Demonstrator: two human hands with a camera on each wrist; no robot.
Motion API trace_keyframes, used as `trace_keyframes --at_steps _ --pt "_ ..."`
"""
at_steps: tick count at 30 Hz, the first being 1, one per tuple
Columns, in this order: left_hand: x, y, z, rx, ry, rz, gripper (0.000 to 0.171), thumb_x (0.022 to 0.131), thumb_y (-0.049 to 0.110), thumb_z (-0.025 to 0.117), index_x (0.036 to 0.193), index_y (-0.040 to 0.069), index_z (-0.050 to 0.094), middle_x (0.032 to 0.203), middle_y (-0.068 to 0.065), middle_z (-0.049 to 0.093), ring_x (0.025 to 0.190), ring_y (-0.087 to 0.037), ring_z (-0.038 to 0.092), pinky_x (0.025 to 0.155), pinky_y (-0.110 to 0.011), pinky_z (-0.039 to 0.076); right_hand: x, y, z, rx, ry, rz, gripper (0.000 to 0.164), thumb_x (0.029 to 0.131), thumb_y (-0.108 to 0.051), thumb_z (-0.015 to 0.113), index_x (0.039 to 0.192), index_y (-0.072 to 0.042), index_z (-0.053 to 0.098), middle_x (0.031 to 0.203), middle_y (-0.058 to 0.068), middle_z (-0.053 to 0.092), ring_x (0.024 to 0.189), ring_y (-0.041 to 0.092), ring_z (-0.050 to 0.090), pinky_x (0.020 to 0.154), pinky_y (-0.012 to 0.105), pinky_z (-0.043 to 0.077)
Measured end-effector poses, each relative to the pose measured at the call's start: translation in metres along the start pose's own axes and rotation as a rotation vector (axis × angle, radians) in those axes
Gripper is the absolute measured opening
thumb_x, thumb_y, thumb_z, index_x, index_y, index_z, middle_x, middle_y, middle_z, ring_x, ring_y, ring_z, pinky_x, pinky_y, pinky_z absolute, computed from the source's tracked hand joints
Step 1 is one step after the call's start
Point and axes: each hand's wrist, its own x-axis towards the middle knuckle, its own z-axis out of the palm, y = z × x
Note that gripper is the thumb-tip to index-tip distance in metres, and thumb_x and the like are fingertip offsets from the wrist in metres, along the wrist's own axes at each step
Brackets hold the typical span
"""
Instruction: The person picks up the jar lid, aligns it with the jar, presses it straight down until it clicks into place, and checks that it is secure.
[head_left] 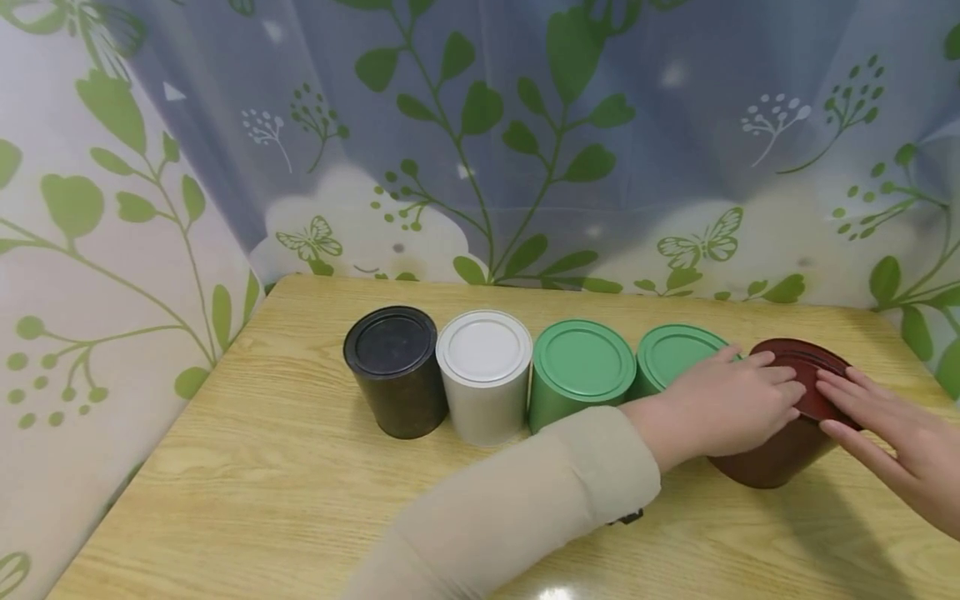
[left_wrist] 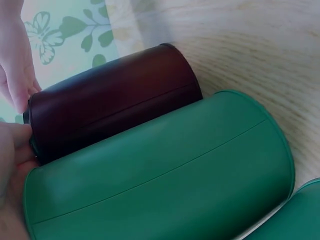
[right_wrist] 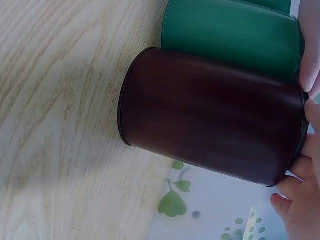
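A dark red can (head_left: 768, 458) stands at the right end of a row of lidded cans. My left hand (head_left: 723, 408) reaches across in front of the nearest green can (head_left: 678, 354), its fingers resting on the left part of the red can's lid. From the right, my right hand (head_left: 900, 442) lays extended fingers over the opposite part of that lid. In the right wrist view, right-hand fingertips (right_wrist: 292, 187) lie along the rim of the red can. The left wrist view shows both hands at its lid end, with the green can (left_wrist: 160, 175) alongside.
To the left stand another green can (head_left: 583, 367), a white can (head_left: 484, 375) and a black can (head_left: 396, 375), side by side. All are on a light wood table (head_left: 247, 500). A leaf-patterned curtain (head_left: 480, 167) hangs behind its back edge.
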Motion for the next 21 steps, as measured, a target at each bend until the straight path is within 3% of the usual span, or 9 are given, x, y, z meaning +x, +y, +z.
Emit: trace_keyframes --at_steps 4,7,12,15,21 --pt "0.0031 0.0006 -0.0015 0.022 -0.020 0.002 0.046 0.101 0.047 0.023 0.145 0.037 0.027 0.147 0.024 0.022 0.137 -0.002 0.012 0.112 -0.028 0.005 -0.0002 0.0007 -0.0008 -0.020 -0.049 0.034 0.049 0.095 -0.013 0.055 0.137 0.007 0.039 0.139 0.028 0.037 0.139 0.010 0.007 0.113 0.034 0.004" --pt "0.0044 0.0012 -0.0028 0.023 -0.043 -0.006 0.046 0.101 0.047 0.023 0.146 0.038 0.025 0.147 0.025 0.020 0.137 -0.001 0.011 0.112 -0.027 0.004 0.0010 0.0000 -0.0019 -0.035 -0.075 0.050 0.050 0.095 -0.015 0.054 0.136 0.009 0.039 0.135 0.032 0.039 0.141 0.015 0.006 0.112 0.040 0.004" --pt "0.0054 0.0026 -0.0049 0.012 -0.093 -0.025 0.046 0.100 0.049 0.024 0.145 0.040 0.022 0.147 0.027 0.016 0.137 0.000 0.007 0.112 -0.027 0.002 0.0029 -0.0009 -0.0023 -0.045 -0.080 0.059 0.050 0.096 -0.017 0.054 0.135 0.010 0.040 0.132 0.033 0.041 0.140 0.014 0.006 0.112 0.040 0.004" --pt "0.0072 0.0029 -0.0053 0.001 -0.111 -0.037 0.045 0.100 0.049 0.023 0.144 0.042 0.023 0.146 0.028 0.015 0.137 0.001 0.005 0.112 -0.026 0.002 0.0034 0.0014 -0.0015 -0.042 -0.082 0.042 0.047 0.096 -0.015 0.053 0.134 0.011 0.041 0.132 0.033 0.041 0.140 0.011 0.005 0.112 0.034 0.002" --pt "0.0101 0.0033 -0.0075 -0.017 -0.092 -0.044 0.039 0.101 0.046 0.024 0.138 0.045 0.036 0.142 0.030 0.024 0.136 0.002 0.012 0.112 -0.026 0.005 0.0070 0.0049 -0.0010 -0.059 -0.070 -0.006 0.040 0.097 -0.009 0.048 0.130 0.013 0.045 0.132 0.032 0.042 0.137 0.002 0.003 0.110 0.020 0.000"
